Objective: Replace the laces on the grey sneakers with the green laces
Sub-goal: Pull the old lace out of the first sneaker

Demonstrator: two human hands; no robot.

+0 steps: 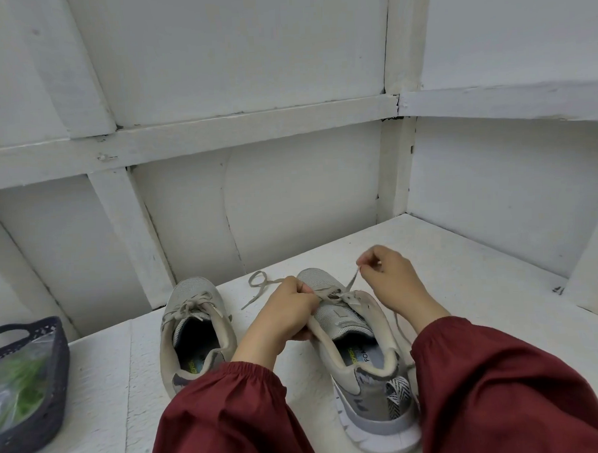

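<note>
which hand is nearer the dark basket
Left. The left hand grips the right sneaker's collar, across the other sneaker from the basket; the right hand is further right.

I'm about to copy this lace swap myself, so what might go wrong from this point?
1. The right hand pulls the old lace up while only the left hand pins the right sneaker; a snag at an eyelet could jerk the shoe.
2. The freed lace end lies looped on the white surface and may knot or catch.
3. The green laces sit bagged in the dark basket, far left of both hands, an awkward reach.
</note>
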